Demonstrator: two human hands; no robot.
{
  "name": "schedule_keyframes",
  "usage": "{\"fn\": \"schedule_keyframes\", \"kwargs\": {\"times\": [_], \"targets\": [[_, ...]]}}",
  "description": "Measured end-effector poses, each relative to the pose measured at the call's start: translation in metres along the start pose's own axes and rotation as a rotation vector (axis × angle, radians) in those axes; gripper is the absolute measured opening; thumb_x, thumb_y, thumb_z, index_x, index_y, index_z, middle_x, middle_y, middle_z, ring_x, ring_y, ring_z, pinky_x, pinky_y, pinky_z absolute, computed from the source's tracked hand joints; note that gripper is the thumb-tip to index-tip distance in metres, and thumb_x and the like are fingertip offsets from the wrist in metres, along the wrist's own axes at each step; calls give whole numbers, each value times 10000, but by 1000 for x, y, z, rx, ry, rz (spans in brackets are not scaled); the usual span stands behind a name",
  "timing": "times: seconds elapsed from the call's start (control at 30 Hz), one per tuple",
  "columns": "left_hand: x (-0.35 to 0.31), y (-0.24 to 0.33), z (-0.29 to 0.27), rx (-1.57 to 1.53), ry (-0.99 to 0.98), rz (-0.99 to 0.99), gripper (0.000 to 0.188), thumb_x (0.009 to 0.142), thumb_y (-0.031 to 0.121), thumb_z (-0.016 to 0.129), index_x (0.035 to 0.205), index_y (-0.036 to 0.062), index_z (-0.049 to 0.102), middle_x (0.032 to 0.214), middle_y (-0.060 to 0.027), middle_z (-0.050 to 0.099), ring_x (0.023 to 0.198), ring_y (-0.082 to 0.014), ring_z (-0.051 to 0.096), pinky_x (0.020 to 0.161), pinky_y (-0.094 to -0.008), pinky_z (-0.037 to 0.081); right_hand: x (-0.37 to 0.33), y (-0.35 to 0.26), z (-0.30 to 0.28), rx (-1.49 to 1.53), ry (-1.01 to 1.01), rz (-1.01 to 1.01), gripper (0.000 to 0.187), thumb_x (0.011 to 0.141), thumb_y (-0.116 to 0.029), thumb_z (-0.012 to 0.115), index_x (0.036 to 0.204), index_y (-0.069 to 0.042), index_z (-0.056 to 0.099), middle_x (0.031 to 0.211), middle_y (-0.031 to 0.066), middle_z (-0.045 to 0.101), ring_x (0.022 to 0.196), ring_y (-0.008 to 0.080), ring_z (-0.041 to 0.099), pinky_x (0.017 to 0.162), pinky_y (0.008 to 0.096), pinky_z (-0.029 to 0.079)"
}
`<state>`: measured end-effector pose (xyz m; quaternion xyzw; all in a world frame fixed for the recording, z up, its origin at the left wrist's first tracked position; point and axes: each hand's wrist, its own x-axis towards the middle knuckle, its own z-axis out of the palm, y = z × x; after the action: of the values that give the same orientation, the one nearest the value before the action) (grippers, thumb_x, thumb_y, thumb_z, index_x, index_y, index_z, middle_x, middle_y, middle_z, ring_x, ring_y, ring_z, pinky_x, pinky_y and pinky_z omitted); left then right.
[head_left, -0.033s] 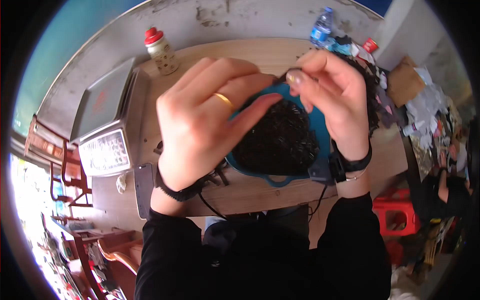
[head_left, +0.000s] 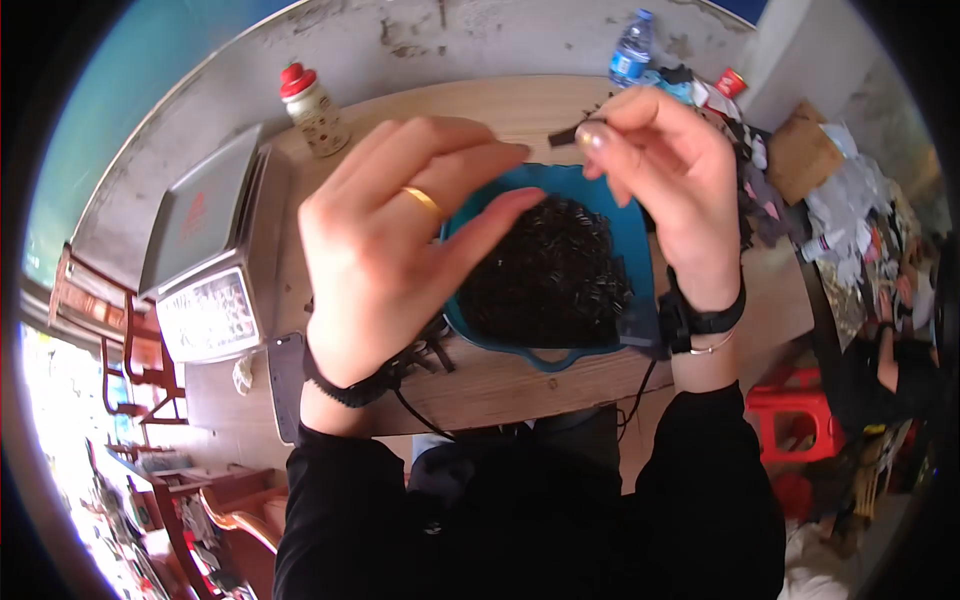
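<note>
"Pinching can be seen at which hand, with twelve o'clock set at the far side of the blue basin (head_left: 641, 240)?"

"At the right hand (head_left: 670, 190), placed at two o'clock. A short black strip (head_left: 566, 137) is gripped between its thumb and fingers, and the free end is pointed toward nine."

"And where is the strip held?"

"In the air, seen at the basin's twelve o'clock, close to the far rim."

"How is the left hand (head_left: 385, 220) posed?"

"It is raised between nine and ten o'clock, with thumb and fingers spread apart. A gold ring (head_left: 423, 201) is worn on one finger."

"What is contained in the basin?"

"It is filled with small dark pieces (head_left: 550, 275); they are perhaps short strips too, but the heap is too dark to be sure."

"And farther out?"

"A wooden table (head_left: 520, 390) is spread beneath. A phone (head_left: 287, 385) is laid at eight, a scale (head_left: 205, 235) is set at nine, and a red-capped bottle (head_left: 320, 118) is stood at ten. A clear bottle (head_left: 630, 58) is placed near one. Cardboard (head_left: 802, 160) is seen at two, and a red stool (head_left: 790, 405) is parked at four."
</note>
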<state>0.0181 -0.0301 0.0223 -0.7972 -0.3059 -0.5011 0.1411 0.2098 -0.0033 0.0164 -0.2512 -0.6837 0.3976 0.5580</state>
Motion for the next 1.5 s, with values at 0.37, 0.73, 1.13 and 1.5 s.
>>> {"fn": "schedule_keyframes", "kwargs": {"times": [0.37, 0.73, 1.13, 1.5], "targets": [[1, 33, -26, -305, -27, -105, 115, 672, -17, 643, 782, -37, 615, 770, -125, 613, 711, -196, 578, 660, -259, 442, 0, 106, -190, -1048, 53, 516, 302, 719, -311, 681, 687, -16, 630, 586, 62, 612, 492, 121, 579, 501, 253, 455], [-54, 47, -82, -175, -641, -487, 133, 752, 13, 592, 876, -27, 618, 806, -92, 626, 713, -148, 584, 607, -239, 442, -70, 5, -145, -800, 33, 425, 282, 843, -333, 578, 940, -71, 616, 614, -36, 522, 491, 40, 450, 451, 188, 362], [-208, 77, -89, -147, -980, -1030, 277, 822, 231, 524, 817, -21, 639, 677, -127, 634, 632, -212, 634, 575, -302, 494, -334, 35, -134, -387, 139, 1223, 413, 854, -435, 519, 921, -36, 602, 673, 30, 593, 595, 80, 554, 527, 203, 409], [-400, 24, -71, 112, -1293, -1519, 344, 801, 274, 479, 802, -24, 651, 720, -152, 653, 649, -249, 644, 615, -361, 494, -500, 143, -89, 18, 20, 1804, 441, 850, -384, 511, 922, 45, 586, 813, 186, 643, 714, 246, 634, 674, 319, 506]]}}
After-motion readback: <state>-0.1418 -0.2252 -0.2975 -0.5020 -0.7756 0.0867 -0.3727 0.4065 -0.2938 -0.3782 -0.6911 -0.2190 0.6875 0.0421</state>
